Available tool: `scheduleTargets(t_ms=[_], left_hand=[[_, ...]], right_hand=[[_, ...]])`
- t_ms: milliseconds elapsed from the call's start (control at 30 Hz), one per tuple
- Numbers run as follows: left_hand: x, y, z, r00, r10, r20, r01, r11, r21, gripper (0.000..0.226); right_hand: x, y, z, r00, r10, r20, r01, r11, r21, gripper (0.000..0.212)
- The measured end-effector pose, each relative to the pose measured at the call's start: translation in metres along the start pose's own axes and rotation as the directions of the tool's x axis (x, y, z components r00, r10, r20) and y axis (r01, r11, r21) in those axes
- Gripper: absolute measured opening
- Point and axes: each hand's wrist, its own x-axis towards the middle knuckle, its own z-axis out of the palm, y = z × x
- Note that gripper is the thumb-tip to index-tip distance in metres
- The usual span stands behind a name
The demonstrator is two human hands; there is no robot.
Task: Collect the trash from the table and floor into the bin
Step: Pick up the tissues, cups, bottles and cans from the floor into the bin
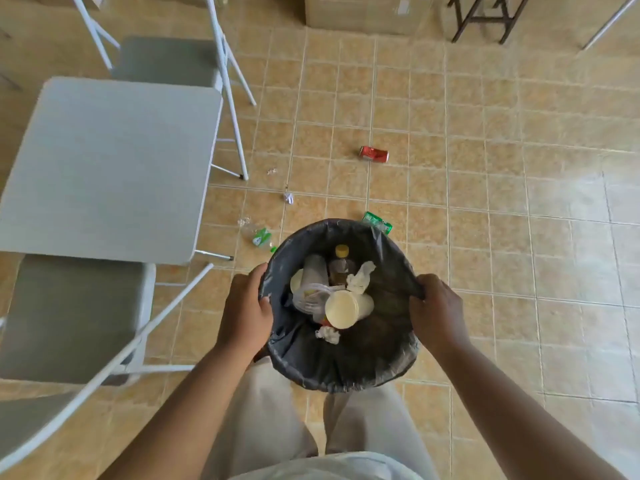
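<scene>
Down in front of the person's legs point(263, 427), the bin point(341, 375) holds cups point(346, 308) and tissues point(360, 277), left hand point(247, 308) and right hand point(438, 308) each curled round its bagged rim. Beyond it on the floor point(485, 168) lie a bottle point(258, 235), paper wad point(288, 197), green packet point(377, 221) and red can point(374, 154); the counter point(104, 168) stands left.

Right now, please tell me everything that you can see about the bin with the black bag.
The bin is round, upright and seen from above, lined with a black plastic bag folded over its rim. The left hand and right hand grip the rim at opposite sides. Inside lie a pale cup, a yellow-capped bottle and crumpled tissues. It is in front of the person's legs, over the tiled floor.
</scene>
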Motion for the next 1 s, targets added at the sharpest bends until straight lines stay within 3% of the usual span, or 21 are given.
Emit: scheduleTargets(t_ms=[200,333,533,700,867,1000], left_hand=[[0.084,-0.059,0.097,0.995,-0.094,-0.041,0.095,0.995,0.014,0.059],[0.168,-0.124,0.182,0.997,-0.073,-0.014,0.074,0.996,0.040,0.059],[0.303,-0.208,0.278,0.997,0.036,-0.075,-0.028,0.994,0.102,0.061],[0.397,-0.243,0.313,0.977,0.132,-0.168,-0.112,0.986,0.124,0.053],[0.457,-0.254,0.316,0.917,0.231,-0.324,-0.211,0.973,0.095,0.045],[0.474,-0.259,0.315,0.908,0.216,-0.359,-0.185,0.975,0.120,0.054]], right_hand=[[0.111,0.034,0.092,0.996,-0.069,0.054,0.070,0.997,-0.018,0.038],[0.189,0.069,0.190,0.990,-0.134,0.044,0.135,0.990,-0.032,0.057],[0.313,0.098,0.316,0.973,-0.228,-0.034,0.224,0.970,-0.089,0.059],[0.407,0.095,0.374,0.967,-0.249,-0.053,0.241,0.962,-0.131,0.058],[0.456,0.080,0.390,0.881,-0.428,-0.204,0.394,0.900,-0.187,0.055],[0.461,0.073,0.397,0.846,-0.479,-0.234,0.446,0.877,-0.181,0.055]])
